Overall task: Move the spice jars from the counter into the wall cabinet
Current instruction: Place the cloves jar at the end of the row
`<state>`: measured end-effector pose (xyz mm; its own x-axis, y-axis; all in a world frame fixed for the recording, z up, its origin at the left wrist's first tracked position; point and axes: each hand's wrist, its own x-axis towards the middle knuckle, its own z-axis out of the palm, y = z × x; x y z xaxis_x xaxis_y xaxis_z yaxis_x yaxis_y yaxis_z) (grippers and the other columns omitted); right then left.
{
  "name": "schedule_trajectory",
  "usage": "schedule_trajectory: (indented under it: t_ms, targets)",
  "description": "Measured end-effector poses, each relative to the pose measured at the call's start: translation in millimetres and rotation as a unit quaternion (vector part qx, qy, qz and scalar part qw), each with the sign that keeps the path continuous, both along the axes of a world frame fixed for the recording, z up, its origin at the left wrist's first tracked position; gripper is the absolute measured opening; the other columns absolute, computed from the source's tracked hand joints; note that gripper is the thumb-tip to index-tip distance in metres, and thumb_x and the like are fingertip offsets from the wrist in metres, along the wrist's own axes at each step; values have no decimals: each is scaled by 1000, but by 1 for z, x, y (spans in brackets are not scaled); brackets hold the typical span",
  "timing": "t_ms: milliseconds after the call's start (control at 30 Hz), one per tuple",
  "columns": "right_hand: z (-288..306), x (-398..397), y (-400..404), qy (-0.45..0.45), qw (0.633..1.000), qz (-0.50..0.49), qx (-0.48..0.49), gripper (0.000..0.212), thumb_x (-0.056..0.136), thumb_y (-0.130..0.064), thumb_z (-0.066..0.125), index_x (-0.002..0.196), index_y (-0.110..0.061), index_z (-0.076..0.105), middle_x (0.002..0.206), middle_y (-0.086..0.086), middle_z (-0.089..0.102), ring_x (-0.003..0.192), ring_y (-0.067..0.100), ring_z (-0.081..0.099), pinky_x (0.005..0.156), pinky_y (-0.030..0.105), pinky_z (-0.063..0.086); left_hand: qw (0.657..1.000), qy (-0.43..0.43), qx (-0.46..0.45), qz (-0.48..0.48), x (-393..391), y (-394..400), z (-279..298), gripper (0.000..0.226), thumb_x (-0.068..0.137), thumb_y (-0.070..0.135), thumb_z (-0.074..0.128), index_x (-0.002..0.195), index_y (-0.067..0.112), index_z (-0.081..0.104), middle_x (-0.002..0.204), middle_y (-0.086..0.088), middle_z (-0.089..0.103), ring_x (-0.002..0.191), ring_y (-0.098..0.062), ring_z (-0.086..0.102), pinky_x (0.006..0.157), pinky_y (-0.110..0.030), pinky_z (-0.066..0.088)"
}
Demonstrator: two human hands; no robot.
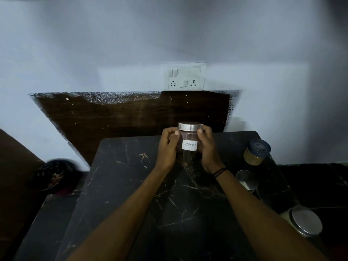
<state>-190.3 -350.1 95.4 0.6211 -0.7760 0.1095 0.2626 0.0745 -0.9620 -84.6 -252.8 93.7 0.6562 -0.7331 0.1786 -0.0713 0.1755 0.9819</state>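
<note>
A clear glass spice jar [190,137] with a silver lid and a white label reading "Cloves" is held upright above the far part of the black marble counter [131,185]. My left hand [167,147] grips its left side and my right hand [207,147] grips its right side, thumbs near the lid. Three more jars stand along the counter's right edge: one with a dark blue lid and yellowish contents [257,151], a small silver-lidded one [246,179], and a large silver-lidded one [305,220]. No wall cabinet is in view.
A switch and socket plate [185,77] sits on the pale wall above a dark wooden backsplash [131,113]. A dark bowl [53,175] with something in it lies at the lower left beside the counter.
</note>
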Motion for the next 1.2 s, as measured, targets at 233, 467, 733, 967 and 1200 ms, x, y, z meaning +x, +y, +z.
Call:
schedule_trajectory:
  t_ms: [233,467,733,967,1200]
  targets:
    - [31,15,4,-52,997,53,13,39,95,-34,50,129,-15,52,115,5,68,102,20,67,78,29,56,998,0,-51,22,5,-3,34,17,106,20,41,120,16,51,104,0,63,83,1,66,66,-16,54]
    - [71,22,10,-85,994,67,-23,36,93,-23,51,129,-21,57,113,-4,71,103,13,68,78,23,55,993,-24,-101,50,13,-1,72,25,104,23,40,121,8,50,101,0,62,80,5,64,66,-14,51]
    - [143,27,21,-121,987,60,-87,36,89,-34,58,124,-31,62,115,-3,72,104,14,69,75,22,55,984,-8,-174,48,16,3,143,28,106,19,38,123,0,49,101,-6,66,82,-6,69,65,-20,54]
    - [223,25,19,-164,974,59,-148,35,91,-38,57,125,-32,62,118,-1,71,107,18,69,76,27,57,976,-61,-200,58,10,4,229,31,97,42,42,115,21,55,91,9,71,74,-4,69,58,-20,53]
    - [332,24,13,-190,953,82,-223,34,90,-38,58,122,-27,62,119,3,71,108,20,69,80,36,57,963,-114,-241,40,18,-7,327,31,104,41,39,117,18,55,103,-3,71,83,-8,69,62,-20,54]
